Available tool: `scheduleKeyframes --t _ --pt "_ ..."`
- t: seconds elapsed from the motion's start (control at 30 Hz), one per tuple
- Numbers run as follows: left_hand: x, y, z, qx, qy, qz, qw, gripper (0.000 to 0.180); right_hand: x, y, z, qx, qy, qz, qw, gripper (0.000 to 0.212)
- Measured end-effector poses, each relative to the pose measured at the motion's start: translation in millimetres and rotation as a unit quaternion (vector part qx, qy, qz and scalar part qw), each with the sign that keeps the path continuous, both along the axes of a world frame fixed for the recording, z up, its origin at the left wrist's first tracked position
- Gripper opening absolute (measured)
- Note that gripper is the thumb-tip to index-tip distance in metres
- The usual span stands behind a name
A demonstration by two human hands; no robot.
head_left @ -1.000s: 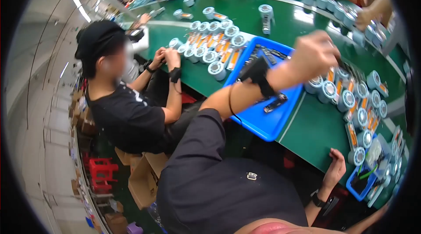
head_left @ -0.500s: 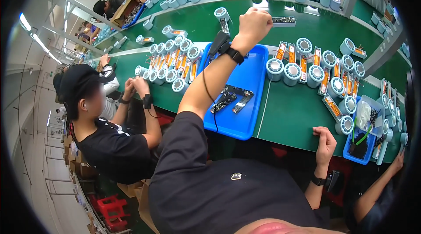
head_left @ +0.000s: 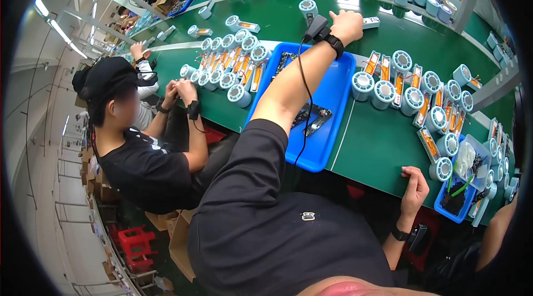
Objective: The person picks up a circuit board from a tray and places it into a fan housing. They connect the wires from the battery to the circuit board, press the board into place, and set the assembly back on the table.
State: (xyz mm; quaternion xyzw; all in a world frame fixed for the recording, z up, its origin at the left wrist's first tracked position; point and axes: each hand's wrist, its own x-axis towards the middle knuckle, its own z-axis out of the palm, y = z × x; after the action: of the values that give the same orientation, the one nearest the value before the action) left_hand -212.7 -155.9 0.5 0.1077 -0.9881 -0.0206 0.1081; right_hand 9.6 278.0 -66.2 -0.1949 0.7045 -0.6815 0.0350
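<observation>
My left hand [head_left: 345, 25] reaches across the green table past the blue tray [head_left: 338, 124]. Its fingers are curled around the near end of a narrow pale housing [head_left: 371, 22], which sticks out to the right; the gripped part is hidden. Just left of this hand stands a light-blue round-headed unit [head_left: 308, 8]. Below my forearm, dark slim circuit assemblies [head_left: 318, 121] lie in the tray. My right hand [head_left: 414, 189] hovers at the table's near edge, fingers loosely curled in, with nothing visible in them.
Rows of light-blue round-headed units [head_left: 383, 93] with orange-filled handles stand right of the tray; more stand left of it. A small blue bin [head_left: 448, 214] with green-handled tool sits near right. A co-worker in a black cap [head_left: 111, 77] works at left. A metal post [head_left: 494, 88] rises at right.
The view has shifted, moving the table right in the picture. The pale housing beside my left hand has turned, its circuit-filled open side now out of sight. My right hand stays curled.
</observation>
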Motion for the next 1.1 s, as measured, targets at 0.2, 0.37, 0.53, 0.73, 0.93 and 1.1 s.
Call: scheduleKeyframes --t 0.2,0.37,0.53,0.73,0.93,1.1 --pt "51 20 -14 0.115 0.150 -0.144 0.971 0.048 -5 -7 5 0.001 0.007 0.021 1.000 0.025" --pt "131 58 23 0.165 -0.021 -0.196 0.966 0.061 -8 -9 6 -0.005 0.005 0.043 0.999 0.025" --pt "160 70 8 0.118 -0.034 -0.175 0.977 0.065 -8 -1 -1 0.021 0.007 0.045 0.999 0.027" --pt "179 71 38 0.450 0.054 -0.105 0.885 0.082 -3 15 -15 -0.011 -0.012 0.045 0.999 0.027" --pt "222 109 70 0.589 0.129 -0.274 0.749 0.081 -11 13 -21 -0.021 -0.022 0.050 0.998 0.026" --pt "235 172 41 0.165 0.106 -0.332 0.923 0.085 -5 11 -24 -0.027 -0.041 0.004 0.999 0.026"
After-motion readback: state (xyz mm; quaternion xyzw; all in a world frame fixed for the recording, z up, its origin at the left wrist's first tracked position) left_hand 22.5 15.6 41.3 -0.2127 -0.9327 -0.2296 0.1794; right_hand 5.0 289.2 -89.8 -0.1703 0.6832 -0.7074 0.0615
